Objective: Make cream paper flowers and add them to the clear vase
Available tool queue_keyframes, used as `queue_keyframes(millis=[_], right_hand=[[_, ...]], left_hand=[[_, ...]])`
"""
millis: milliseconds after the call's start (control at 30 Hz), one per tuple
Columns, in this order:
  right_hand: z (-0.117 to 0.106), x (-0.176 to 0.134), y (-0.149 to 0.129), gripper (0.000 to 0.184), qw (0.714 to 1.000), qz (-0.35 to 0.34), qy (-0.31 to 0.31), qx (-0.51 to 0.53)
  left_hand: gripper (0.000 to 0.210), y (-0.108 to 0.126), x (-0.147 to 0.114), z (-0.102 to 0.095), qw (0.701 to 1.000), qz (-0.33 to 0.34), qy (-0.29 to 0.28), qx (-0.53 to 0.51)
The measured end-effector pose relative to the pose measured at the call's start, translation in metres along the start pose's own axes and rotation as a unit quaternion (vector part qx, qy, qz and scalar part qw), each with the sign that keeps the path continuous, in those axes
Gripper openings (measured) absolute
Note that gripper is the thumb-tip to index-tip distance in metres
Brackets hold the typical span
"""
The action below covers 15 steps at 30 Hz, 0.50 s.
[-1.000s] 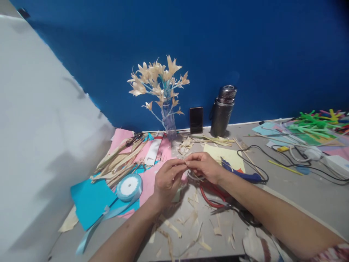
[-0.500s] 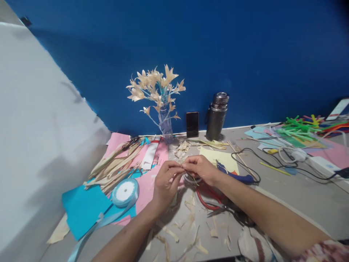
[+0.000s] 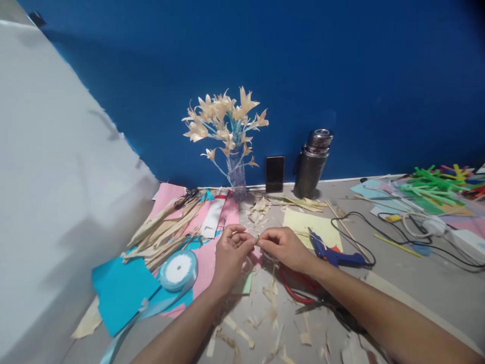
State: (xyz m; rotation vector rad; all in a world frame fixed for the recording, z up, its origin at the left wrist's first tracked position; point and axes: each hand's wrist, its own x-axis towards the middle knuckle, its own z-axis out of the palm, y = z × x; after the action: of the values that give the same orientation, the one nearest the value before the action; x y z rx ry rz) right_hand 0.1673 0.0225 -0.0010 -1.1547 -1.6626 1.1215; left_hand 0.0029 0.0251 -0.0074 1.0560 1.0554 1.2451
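My left hand [image 3: 232, 255] and my right hand [image 3: 285, 248] meet fingertip to fingertip above the middle of the table. Pinched between them is a thin, pale husk strip [image 3: 258, 240], too small to make out in full. Both hands are closed at the thumb and forefinger. Below my right wrist lie red-handled scissors [image 3: 297, 292], partly covered by the forearm. A blue glue gun [image 3: 335, 255] rests to the right of that hand on a yellow sheet [image 3: 303, 222]. Husk scraps [image 3: 271, 303] are scattered under the hands.
Behind stand a clear vase [image 3: 237, 184] of husk flowers [image 3: 223, 111], a phone [image 3: 275, 174] and a flask [image 3: 312, 164]. At left lie husk strips [image 3: 162, 232], a ribbon spool [image 3: 178, 270] and blue paper [image 3: 121, 293]. Cables [image 3: 409, 245] and green pipe cleaners [image 3: 432, 179] lie at right.
The camera view has turned slightly, moving the scene to the right. My hands have drawn a little apart at the fingertips. The strip ends below my right hand no longer show clearly.
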Motion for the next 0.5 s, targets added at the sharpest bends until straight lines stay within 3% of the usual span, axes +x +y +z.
queue_keyframes(millis=[167, 267, 333, 500], right_hand=[[0.003, 0.002, 0.004, 0.019, 0.999, 0.017, 0.017, -0.033], [0.006, 0.002, 0.007, 0.017, 0.998, 0.029, 0.032, -0.054], [0.008, 0.002, 0.009, 0.016, 0.996, 0.032, 0.041, -0.078], [0.014, 0.002, 0.011, 0.017, 0.992, 0.037, 0.041, -0.118]], left_hand=[[0.011, 0.005, -0.004, 0.001, 0.993, 0.014, -0.009, 0.118], [0.009, 0.005, -0.004, 0.002, 0.991, 0.015, -0.022, 0.13], [0.01, 0.002, -0.003, 0.002, 0.994, -0.006, -0.032, 0.103], [0.024, -0.019, 0.001, -0.002, 0.987, -0.134, -0.059, -0.059]])
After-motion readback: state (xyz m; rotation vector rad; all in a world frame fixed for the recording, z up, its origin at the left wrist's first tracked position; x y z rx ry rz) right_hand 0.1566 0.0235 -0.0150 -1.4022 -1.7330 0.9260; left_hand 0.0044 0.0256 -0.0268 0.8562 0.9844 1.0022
